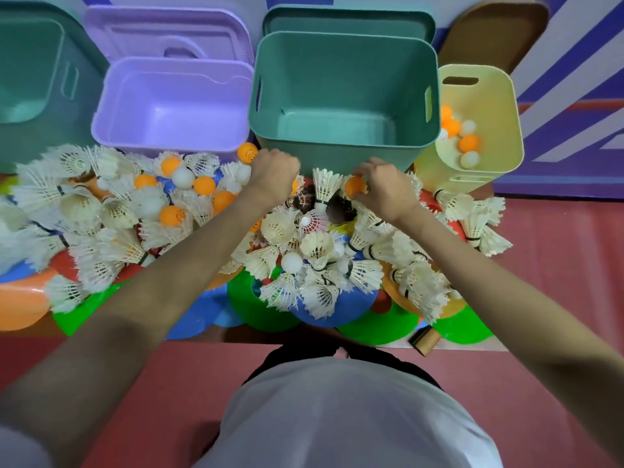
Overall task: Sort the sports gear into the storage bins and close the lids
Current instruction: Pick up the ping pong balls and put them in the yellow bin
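Both hands in gear pile before green bin; right hand pinches orange ball; left hand curled, contents hidden; purple bin left of green; yellow bin right, balls inside; shuttlecocks heaped over coloured discs.

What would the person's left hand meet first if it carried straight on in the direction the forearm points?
Probably the near wall of the green bin, just beyond the left hand; depth is unclear, so it may touch already.
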The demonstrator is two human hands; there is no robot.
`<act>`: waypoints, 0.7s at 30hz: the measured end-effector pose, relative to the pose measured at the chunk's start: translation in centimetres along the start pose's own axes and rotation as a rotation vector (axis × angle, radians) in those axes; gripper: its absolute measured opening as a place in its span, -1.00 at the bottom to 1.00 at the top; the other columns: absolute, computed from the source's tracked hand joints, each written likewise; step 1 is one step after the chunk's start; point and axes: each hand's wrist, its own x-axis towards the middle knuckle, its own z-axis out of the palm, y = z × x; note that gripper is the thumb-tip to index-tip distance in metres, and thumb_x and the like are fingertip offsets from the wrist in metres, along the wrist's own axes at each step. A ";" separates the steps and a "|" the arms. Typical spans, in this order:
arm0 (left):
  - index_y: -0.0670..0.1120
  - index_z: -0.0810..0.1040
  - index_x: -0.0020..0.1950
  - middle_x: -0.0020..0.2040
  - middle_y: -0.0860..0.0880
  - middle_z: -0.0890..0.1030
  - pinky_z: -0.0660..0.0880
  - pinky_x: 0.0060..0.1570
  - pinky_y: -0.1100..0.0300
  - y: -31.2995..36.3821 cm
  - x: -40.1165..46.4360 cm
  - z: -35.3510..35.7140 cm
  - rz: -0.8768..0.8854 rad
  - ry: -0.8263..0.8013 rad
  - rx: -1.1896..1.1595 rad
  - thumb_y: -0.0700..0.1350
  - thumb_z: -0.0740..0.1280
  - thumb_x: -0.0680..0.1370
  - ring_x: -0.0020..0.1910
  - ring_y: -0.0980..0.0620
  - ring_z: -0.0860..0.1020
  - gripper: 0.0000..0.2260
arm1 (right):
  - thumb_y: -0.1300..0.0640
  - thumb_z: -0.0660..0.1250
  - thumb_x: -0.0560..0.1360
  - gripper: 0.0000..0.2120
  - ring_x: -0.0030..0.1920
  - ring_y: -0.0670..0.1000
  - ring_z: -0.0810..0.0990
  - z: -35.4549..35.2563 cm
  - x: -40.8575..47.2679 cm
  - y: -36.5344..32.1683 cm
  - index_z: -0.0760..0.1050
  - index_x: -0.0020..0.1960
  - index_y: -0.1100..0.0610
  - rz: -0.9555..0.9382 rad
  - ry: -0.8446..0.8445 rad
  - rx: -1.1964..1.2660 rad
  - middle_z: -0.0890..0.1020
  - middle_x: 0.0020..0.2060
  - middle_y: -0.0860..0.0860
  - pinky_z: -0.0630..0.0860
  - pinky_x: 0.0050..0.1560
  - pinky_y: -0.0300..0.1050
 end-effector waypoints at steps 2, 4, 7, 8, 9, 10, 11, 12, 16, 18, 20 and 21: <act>-0.06 0.41 -0.22 -0.18 -0.07 0.56 0.25 -0.17 0.13 0.4 0.0 -0.3 -0.009 -0.013 0.021 -0.24 0.41 0.45 -0.07 -0.12 0.54 -0.81 | 0.11 0.40 0.46 -0.71 -0.08 0.13 0.59 -0.5 -0.7 0.2 0.53 0.15 0.17 0.010 0.044 0.049 0.58 0.04 0.08 0.55 -0.16 0.00; -0.06 0.40 -0.23 -0.24 -0.07 0.51 0.25 -0.17 0.14 0.6 0.1 -0.4 -0.022 -0.029 0.018 -0.24 0.41 0.45 -0.09 -0.11 0.53 -0.80 | 0.10 0.43 0.45 -0.70 -0.08 0.12 0.57 -1.0 -1.5 0.5 0.54 0.14 0.17 0.013 0.082 0.111 0.58 0.02 0.09 0.53 -0.12 0.02; -0.07 0.55 -0.12 -0.21 -0.07 0.56 0.25 -0.18 0.14 0.6 0.2 -0.5 -0.030 -0.020 -0.033 -0.24 0.42 0.43 -0.11 -0.11 0.54 -0.89 | 0.11 0.46 0.43 -0.70 -0.02 0.09 0.50 -1.8 -2.7 1.2 0.56 0.12 0.17 0.023 0.150 0.187 0.60 -0.02 0.08 0.38 -0.08 -0.11; -0.07 0.58 -0.09 -0.20 -0.07 0.57 0.26 -0.18 0.14 0.5 0.3 -0.4 -0.042 -0.007 -0.063 -0.24 0.43 0.41 -0.10 -0.12 0.55 -0.87 | 0.11 0.47 0.42 -0.71 -0.01 0.08 0.48 -2.1 -3.1 1.5 0.57 0.11 0.16 0.031 0.173 0.214 0.60 -0.02 0.08 0.33 -0.08 -0.14; -0.05 0.57 -0.11 -0.21 -0.07 0.57 0.27 -0.20 0.14 0.3 0.2 -0.4 -0.052 0.009 -0.097 -0.25 0.42 0.39 -0.10 -0.14 0.56 -0.85 | 0.12 0.47 0.42 -0.71 -0.01 0.07 0.48 -2.4 -3.5 1.8 0.57 0.10 0.16 0.041 0.196 0.250 0.60 -0.02 0.08 0.30 -0.07 -0.17; -0.03 0.53 -0.15 -0.20 -0.09 0.58 0.30 -0.22 0.14 0.2 0.1 -0.6 -0.068 0.028 -0.138 -0.26 0.42 0.37 -0.11 -0.15 0.56 -0.83 | 0.13 0.47 0.41 -0.72 0.00 0.06 0.49 -2.6 -4.0 2.3 0.57 0.10 0.16 0.051 0.218 0.293 0.59 -0.02 0.08 0.30 -0.06 -0.19; -0.03 0.51 -0.16 -0.17 -0.12 0.61 0.34 -0.23 0.14 0.1 -0.1 -0.7 -0.086 0.058 -0.187 -0.26 0.41 0.36 -0.11 -0.16 0.56 -0.82 | 0.15 0.47 0.41 -0.72 0.00 0.03 0.50 -2.8 -4.5 3.0 0.57 0.10 0.17 0.063 0.238 0.341 0.58 -0.02 0.09 0.33 -0.04 -0.21; -0.06 0.53 -0.13 -0.11 -0.14 0.63 0.39 -0.22 0.12 0.2 -0.4 -1.0 -0.100 0.090 -0.237 -0.26 0.41 0.36 -0.09 -0.16 0.55 -0.84 | 0.17 0.47 0.41 -0.72 -0.01 0.01 0.51 -2.9 -5.0 3.7 0.57 0.10 0.17 0.080 0.259 0.379 0.57 -0.02 0.09 0.36 -0.03 -0.22; -0.11 0.59 0.10 0.04 -0.09 0.60 0.47 -0.05 0.06 2.7 -1.4 -3.7 -0.075 0.223 -0.454 -0.16 0.43 0.41 0.05 -0.10 0.52 -0.73 | 0.21 0.45 0.42 -0.73 -0.05 0.04 0.54 -3.0 -7.0 7.1 0.57 0.11 0.17 0.162 0.351 0.423 0.53 -0.01 0.11 0.49 -0.01 -0.11; -0.08 0.59 0.07 0.01 -0.04 0.57 0.42 -0.06 0.12 5.0 -1.3 -5.6 0.020 0.240 -0.572 -0.12 0.46 0.40 -0.03 0.01 0.48 -0.74 | 0.20 0.44 0.42 -0.73 -0.03 0.06 0.54 -3.3 -7.5 9.0 0.57 0.12 0.18 0.207 0.401 0.425 0.53 -0.01 0.12 0.51 0.01 -0.05; -0.06 0.59 0.05 -0.03 0.00 0.55 0.40 -0.05 0.13 7.9 -0.7 -7.4 0.124 0.252 -0.648 -0.09 0.47 0.39 -0.06 0.06 0.45 -0.75 | 0.17 0.42 0.42 -0.72 -0.02 0.07 0.55 -3.9 -7.7 11.3 0.57 0.12 0.18 0.246 0.463 0.430 0.54 0.00 0.14 0.51 0.04 -0.02; -0.05 0.59 0.04 -0.04 0.02 0.54 0.38 -0.05 0.16 9.4 -0.2 -8.2 0.161 0.263 -0.674 -0.08 0.47 0.40 -0.06 0.08 0.45 -0.76 | 0.15 0.41 0.42 -0.72 -0.01 0.09 0.56 -4.2 -7.6 12.4 0.58 0.12 0.18 0.271 0.493 0.435 0.54 0.01 0.15 0.51 0.05 -0.01</act>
